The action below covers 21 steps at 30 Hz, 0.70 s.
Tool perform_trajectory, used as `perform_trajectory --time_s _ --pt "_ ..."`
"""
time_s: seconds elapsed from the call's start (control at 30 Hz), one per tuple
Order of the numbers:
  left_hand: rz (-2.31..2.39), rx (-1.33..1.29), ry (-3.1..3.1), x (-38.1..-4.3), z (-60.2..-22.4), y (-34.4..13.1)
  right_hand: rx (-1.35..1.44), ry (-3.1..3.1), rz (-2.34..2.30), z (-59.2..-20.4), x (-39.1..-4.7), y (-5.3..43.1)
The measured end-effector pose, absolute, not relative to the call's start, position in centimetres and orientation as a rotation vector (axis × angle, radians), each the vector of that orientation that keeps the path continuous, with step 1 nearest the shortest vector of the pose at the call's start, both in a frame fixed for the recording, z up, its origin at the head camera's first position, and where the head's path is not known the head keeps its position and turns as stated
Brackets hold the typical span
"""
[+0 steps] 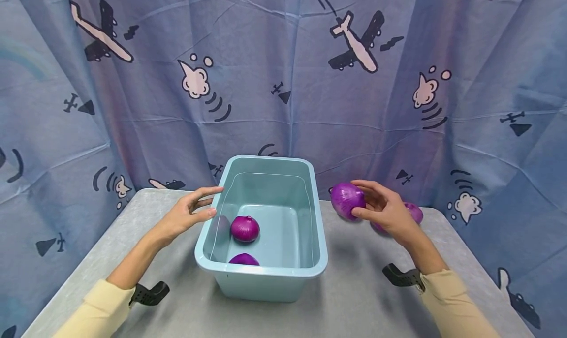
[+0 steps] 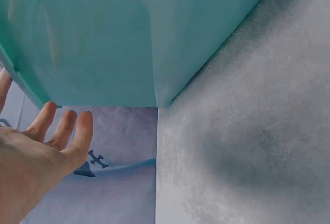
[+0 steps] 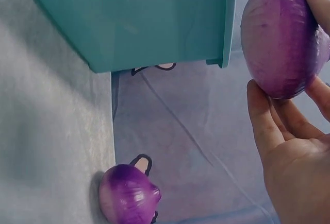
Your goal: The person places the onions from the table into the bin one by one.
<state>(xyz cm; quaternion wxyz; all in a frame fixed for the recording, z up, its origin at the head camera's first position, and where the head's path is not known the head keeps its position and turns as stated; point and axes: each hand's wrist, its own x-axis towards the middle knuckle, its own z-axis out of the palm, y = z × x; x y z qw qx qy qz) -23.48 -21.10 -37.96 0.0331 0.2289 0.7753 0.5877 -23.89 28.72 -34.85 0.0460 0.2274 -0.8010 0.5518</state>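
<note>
A purple onion (image 1: 347,200) is pinched between the thumb and fingers of my right hand (image 1: 384,207), held above the table to the right of a light-blue plastic bin (image 1: 208,257). In the right wrist view, the held onion (image 3: 278,38) stands clear of the bin's side. Inside the bin, one purple onion (image 1: 245,229) shows fully and another onion (image 1: 244,260) is partly hidden by the near wall. My left hand (image 1: 183,215) is at the bin's left rim, fingers loosely extended and holding nothing; whether the fingertips touch the rim, I cannot tell.
More purple onion surface (image 1: 414,212) shows behind my right hand, partly covered by it. The right wrist view has an onion (image 3: 129,195) on the table. A grey table (image 1: 354,298) bears everything, and a blue printed curtain (image 1: 266,107) hangs along its back edge.
</note>
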Motion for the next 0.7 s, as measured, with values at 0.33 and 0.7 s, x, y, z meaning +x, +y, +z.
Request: perform_trajectory --time_s 0.33,0.7 --pt "1.784 0.700 2.373 -23.6 -37.4 -21.2 0.761 -2.420 1.703 -33.7 -24.0 26.9" --pt "1.798 0.751 2.363 -24.2 -37.6 -21.2 0.924 -2.349 1.810 -32.4 -24.3 24.1"
